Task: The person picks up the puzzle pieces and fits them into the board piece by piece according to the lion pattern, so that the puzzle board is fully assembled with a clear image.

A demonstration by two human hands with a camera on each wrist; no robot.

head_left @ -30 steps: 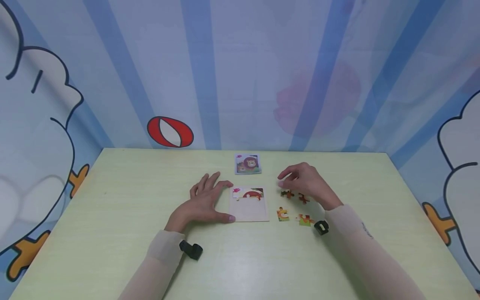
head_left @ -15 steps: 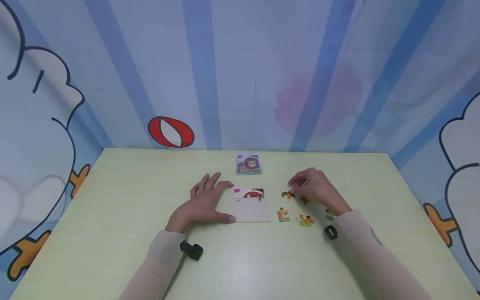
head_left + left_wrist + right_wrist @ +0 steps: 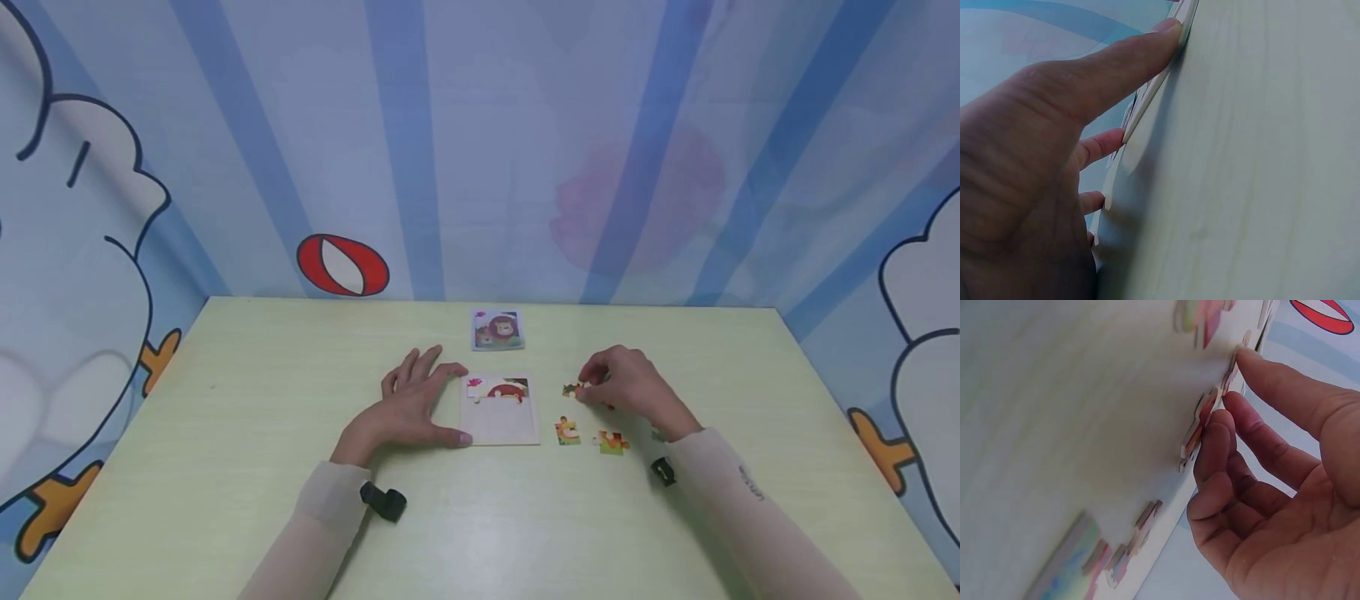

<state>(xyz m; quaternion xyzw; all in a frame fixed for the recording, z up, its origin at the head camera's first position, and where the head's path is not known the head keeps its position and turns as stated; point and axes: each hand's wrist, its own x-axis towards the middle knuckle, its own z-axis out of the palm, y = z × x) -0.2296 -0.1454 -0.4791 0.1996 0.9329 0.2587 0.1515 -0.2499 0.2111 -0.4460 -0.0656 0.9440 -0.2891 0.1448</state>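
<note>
**One pinched, four lying loose**

Two hands work over one pale table (image 3: 187,417). The left hand (image 3: 405,418) is spread, its thumb and index finger touching the left edge of one puzzle board (image 3: 506,425), near its two corners. The right hand (image 3: 632,387) pinches one puzzle piece (image 3: 572,389) between thumb and fingertip, to the right of the board.

Five loose pieces are visible: that one; a second piece (image 3: 1194,430) just beside it, mostly hidden by the right hand in the head view; two nearer the person, a left front piece (image 3: 567,431) and a right front piece (image 3: 612,442); and a green piece (image 3: 657,434) partly covered by the right sleeve (image 3: 738,492).

One printed strip (image 3: 507,388) fills the board's far side; how many pieces form it I cannot tell. One lion card (image 3: 497,331) lies beyond the board.
</note>
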